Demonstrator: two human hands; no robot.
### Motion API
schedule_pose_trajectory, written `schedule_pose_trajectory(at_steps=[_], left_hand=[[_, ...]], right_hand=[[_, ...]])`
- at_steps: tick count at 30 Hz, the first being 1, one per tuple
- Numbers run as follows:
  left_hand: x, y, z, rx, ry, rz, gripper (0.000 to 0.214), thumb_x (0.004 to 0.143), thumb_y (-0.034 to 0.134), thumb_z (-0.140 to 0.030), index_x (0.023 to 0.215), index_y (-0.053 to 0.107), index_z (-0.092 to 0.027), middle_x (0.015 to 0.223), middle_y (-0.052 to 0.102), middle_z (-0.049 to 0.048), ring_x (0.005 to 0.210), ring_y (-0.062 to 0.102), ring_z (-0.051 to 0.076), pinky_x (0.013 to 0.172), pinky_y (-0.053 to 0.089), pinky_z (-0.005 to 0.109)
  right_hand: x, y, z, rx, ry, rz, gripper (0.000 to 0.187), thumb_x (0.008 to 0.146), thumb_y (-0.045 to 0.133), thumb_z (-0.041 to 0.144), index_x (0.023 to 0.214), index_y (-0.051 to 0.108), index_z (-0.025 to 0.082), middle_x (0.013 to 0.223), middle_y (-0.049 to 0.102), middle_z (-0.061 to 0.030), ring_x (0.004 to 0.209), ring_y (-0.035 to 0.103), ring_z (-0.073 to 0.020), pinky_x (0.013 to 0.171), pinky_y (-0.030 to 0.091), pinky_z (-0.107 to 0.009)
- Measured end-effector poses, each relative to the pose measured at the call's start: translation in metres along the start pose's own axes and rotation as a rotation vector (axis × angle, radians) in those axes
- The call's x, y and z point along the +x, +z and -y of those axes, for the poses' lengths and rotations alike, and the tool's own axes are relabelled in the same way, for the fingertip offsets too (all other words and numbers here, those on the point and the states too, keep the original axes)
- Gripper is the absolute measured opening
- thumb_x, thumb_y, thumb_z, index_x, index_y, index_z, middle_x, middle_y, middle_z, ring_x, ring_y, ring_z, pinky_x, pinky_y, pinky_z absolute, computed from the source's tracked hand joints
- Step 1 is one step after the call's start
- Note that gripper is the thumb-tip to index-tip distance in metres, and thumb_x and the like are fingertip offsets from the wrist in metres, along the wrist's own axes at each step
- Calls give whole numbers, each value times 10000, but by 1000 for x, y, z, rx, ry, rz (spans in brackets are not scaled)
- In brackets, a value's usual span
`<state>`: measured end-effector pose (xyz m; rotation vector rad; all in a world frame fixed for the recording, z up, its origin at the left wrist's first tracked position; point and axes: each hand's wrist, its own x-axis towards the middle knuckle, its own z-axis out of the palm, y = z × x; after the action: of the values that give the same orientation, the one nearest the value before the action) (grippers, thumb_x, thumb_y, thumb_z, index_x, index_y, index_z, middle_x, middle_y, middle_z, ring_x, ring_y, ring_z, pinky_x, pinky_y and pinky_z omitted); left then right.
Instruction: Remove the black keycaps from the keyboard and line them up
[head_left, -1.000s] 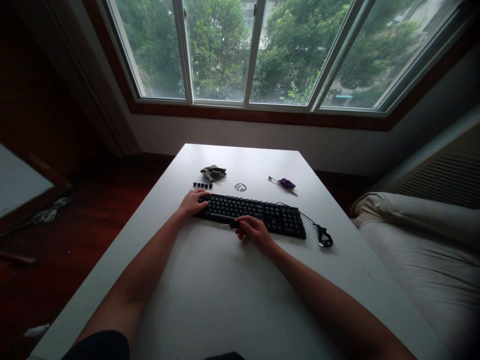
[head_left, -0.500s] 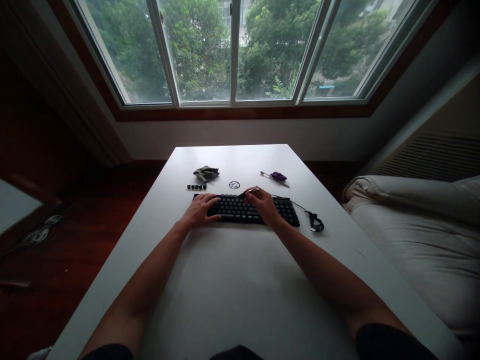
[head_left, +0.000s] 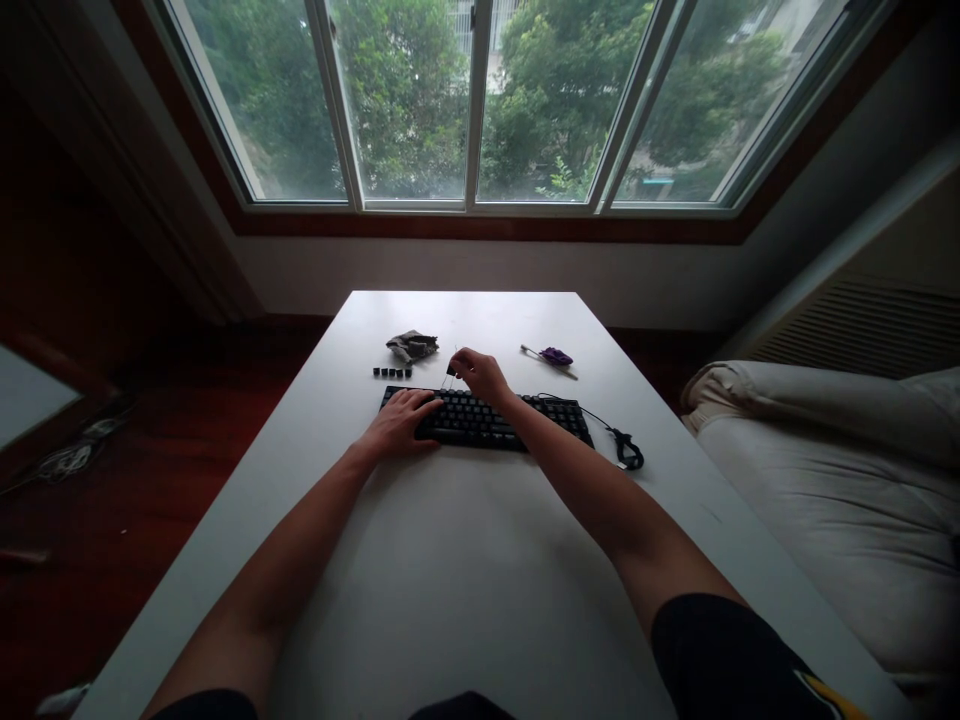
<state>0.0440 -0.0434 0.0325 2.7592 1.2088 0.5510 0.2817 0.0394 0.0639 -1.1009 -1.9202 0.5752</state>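
A crumpled grey cloth, loose black keycaps and a purple brush are noted at 12 o'clock of the flat black keyboard. The left hand is laid open on the keys; the right hand is pinched on a thin wire tool.

- Home room: dark wooden floor left of the hands.
- White table under them; wide window with trees beyond.
- Pale cushioned sofa to the right.

Daylight enters through the window, leaving the room dim. The table glows softly. Edges bend and darken
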Motion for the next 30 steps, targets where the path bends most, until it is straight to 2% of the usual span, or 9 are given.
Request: schedule_pose_trajectory(at_steps=[10,16,23,24,26,28,30], left_hand=[[1,-1,2,17,10,-6,834,756,796,-543,1497,515,-284,1516,484,124,1362,430,381,1190,298,551],[1,-1,2,8,5,-6,842,743,808,-542,1491,523,-280,1504,495,126,1359,429,386,1183,305,549],[0,-1,3,6,12,-2,850,742,811,-538,1495,518,-274,1504,494,134,1362,433,386,1176,314,550],[0,-1,4,5,11,-4,850,738,815,-533,1493,520,-275,1503,495,134,1361,433,387,1176,313,553],[0,-1,4,3,11,-8,853,734,819,-526,1493,521,-274,1503,496,135,1361,432,389,1178,312,557],[0,-1,4,5,14,-8,853,733,819,-528,1491,523,-271,1506,494,135,1363,429,390,1179,311,557],[0,0,5,12,19,-7,846,739,812,-537,1488,526,-268,1507,492,135,1366,424,388,1181,310,554]], right_hand=[[28,12,-4,-54,76,149,100,949,635,258,928,711,196,717,736,18,638,708,-122,684,497,-222],[42,17,-8,27,171,263,81,943,659,249,923,698,181,659,722,8,531,670,-108,578,510,-203],[48,22,-26,273,430,203,171,881,759,292,848,654,162,662,717,-40,499,674,-133,501,555,-229],[47,22,-26,285,424,215,168,881,756,288,845,652,161,654,713,-37,504,674,-133,500,553,-226],[43,21,-23,250,325,269,126,894,725,269,851,662,169,637,707,-19,522,670,-126,515,541,-214],[35,21,-17,139,156,305,67,909,681,245,878,684,186,650,711,1,560,666,-120,558,525,-209],[25,20,-9,2,-7,268,49,904,666,238,896,697,201,710,729,6,626,669,-122,623,508,-216]])
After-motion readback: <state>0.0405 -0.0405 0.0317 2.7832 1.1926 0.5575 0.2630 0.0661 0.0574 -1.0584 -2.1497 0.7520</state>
